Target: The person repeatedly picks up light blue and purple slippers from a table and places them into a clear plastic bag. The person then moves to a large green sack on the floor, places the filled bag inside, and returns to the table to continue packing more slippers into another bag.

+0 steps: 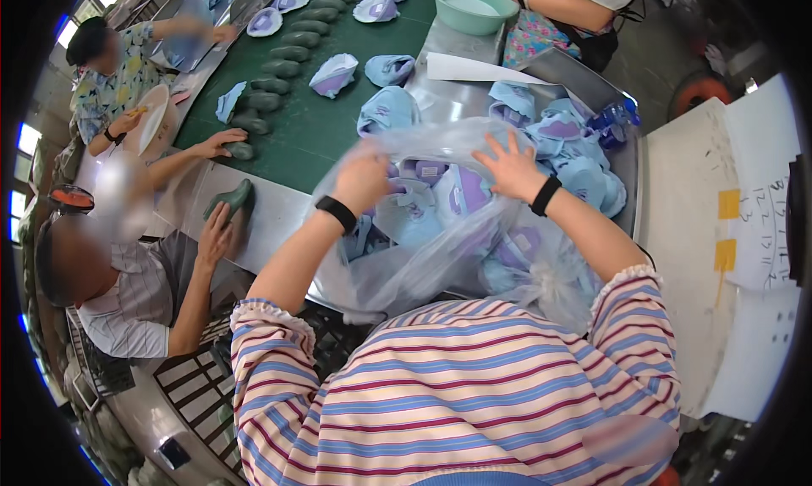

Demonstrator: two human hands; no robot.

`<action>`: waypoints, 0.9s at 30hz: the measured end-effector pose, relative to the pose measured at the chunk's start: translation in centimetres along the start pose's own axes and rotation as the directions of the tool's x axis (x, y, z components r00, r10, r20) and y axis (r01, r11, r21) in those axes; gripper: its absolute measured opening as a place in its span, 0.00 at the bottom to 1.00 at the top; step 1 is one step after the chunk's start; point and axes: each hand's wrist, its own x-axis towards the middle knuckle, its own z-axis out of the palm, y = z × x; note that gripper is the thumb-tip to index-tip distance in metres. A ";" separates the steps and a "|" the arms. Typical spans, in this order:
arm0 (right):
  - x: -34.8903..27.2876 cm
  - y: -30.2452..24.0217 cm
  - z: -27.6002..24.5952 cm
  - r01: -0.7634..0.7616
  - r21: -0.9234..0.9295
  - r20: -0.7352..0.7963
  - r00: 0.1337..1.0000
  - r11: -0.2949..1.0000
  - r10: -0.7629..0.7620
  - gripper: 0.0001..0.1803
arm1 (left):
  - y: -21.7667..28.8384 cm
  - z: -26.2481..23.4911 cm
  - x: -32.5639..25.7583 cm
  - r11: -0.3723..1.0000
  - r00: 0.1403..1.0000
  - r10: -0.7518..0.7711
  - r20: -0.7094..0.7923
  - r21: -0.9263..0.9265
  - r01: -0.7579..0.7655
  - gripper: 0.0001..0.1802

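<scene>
Plastic bag [414,274] of blue-and-purple uppers [410,217] is lying by the metal table's [457,101] near edge. Left hand [362,181], blurred, is resting half-curled at its rim, grip unclear; right hand [516,173] is resting splayed, gripping nothing. Unheld film could be slumping, spilling uppers.

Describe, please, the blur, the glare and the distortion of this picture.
Head view: left hand blurred, probably by motion, right hand sharper; head view: whitish highlights on the clear bag; head view: windows glow bright along a bent line.
</scene>
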 end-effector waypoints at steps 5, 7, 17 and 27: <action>1.6 3.0 4.6 0.072 0.104 0.062 0.995 0.992 -0.078 0.35 | 1.8 -0.3 1.9 0.998 0.990 -0.011 0.139 -0.060 0.020 0.25; 1.8 3.5 4.9 0.167 0.174 -0.051 0.986 0.970 -0.161 0.32 | 4.9 0.7 1.3 0.990 0.950 0.131 0.285 -0.086 -0.111 0.35; -3.4 -2.0 4.7 0.442 -0.074 -0.005 0.896 0.894 -0.443 0.30 | 2.0 1.6 -2.9 0.990 0.852 0.143 0.504 -0.058 -0.132 0.39; 1.0 -8.9 2.3 0.433 -0.282 0.229 0.897 0.856 -0.379 0.22 | 2.1 1.4 -2.4 0.991 0.967 -0.131 0.220 0.063 0.120 0.46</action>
